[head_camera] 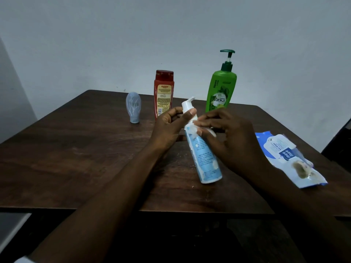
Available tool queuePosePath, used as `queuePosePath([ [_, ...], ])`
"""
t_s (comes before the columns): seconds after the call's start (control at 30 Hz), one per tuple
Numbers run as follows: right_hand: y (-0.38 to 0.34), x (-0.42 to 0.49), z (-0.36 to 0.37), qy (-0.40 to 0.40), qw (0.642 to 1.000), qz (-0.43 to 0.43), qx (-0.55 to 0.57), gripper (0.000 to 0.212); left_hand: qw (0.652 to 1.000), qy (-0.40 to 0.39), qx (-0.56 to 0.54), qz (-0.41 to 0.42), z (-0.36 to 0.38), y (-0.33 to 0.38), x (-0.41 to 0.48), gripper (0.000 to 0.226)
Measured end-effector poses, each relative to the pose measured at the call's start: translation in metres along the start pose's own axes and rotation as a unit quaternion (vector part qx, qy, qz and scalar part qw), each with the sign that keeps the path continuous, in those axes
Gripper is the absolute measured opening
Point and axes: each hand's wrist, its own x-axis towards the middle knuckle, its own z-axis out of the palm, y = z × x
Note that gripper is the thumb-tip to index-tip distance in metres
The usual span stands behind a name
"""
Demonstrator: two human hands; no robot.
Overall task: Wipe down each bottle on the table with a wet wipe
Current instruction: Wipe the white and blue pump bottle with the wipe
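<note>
We wipe the white-and-blue pump bottle, tilted above the table

Our left hand closes round its neck to steady it, while our right hand curls against the upper body, seemingly pressing a wet wipe there; the bottle sits between both hands, and the green bottle, red bottle, grey bottle and wipes pack stay within reach
</note>
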Motion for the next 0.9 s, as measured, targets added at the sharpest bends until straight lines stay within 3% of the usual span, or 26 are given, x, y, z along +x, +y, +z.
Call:
queuePosePath([
  [0.23, -0.003, -0.069, -0.009, -0.04, 0.998, -0.025, -0.038, 0.027, 1.0, 0.007, -0.007, -0.016, 0.003, 0.002, -0.004, 0.022],
  [0.37, -0.003, -0.092, -0.016, -0.04, 0.999, 0.004, -0.023, 0.03, 1.0, 0.015, 0.018, -0.005, 0.008, 0.003, -0.004, 0.019],
  [0.57, 0.003, -0.085, -0.016, -0.035, 0.999, 0.019, -0.006, 0.018, 0.998, -0.008, 0.063, 0.014, 0.011, 0.005, -0.007, 0.029],
  [0.7, 0.014, -0.081, -0.011, -0.02, 0.999, 0.045, -0.013, 0.022, 0.997, -0.015, 0.081, 0.002, 0.005, 0.006, -0.008, 0.038],
  [0.9, 0.004, -0.053, -0.004, 0.006, 1.0, 0.011, -0.002, 0.017, 0.993, -0.016, 0.114, -0.006, 0.004, 0.006, -0.007, 0.037],
])
